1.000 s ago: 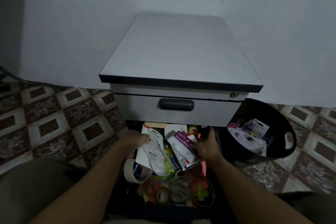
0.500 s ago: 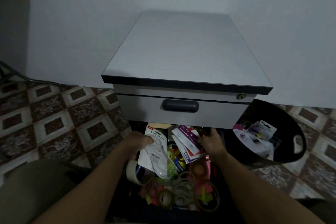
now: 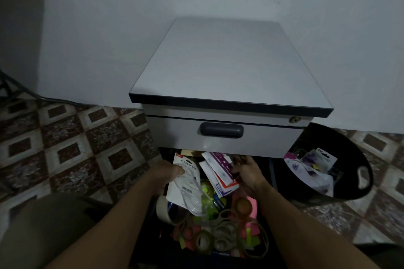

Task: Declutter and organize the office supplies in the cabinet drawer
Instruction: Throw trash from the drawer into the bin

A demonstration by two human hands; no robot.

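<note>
Over the open drawer (image 3: 271,172) the left hand (image 3: 169,173) pinches the stapler packet (image 3: 185,183), which lies lengthwise front to back, while the right hand (image 3: 248,173) grips the pencil-lead packets (image 3: 219,171), nearer the bin (image 3: 349,148) at right.

Below you, the open lower drawer (image 3: 271,178) of the grey cabinet (image 3: 229,67) sits crammed, under a closed upper drawer (image 3: 220,144) with a dark handle (image 3: 221,130). Your left hand (image 3: 168,173) grips a white "Stapler Set" blister pack (image 3: 185,188), tilted over the heap. Just beside it, your right hand (image 3: 248,173) holds a fanned stack of white-and-purple pencil lead packets (image 3: 220,172). Beneath lie a beige tape roll (image 3: 162,208), grey-handled scissors (image 3: 222,226) and pink sticky notes (image 3: 252,204), all jumbled together.
</note>
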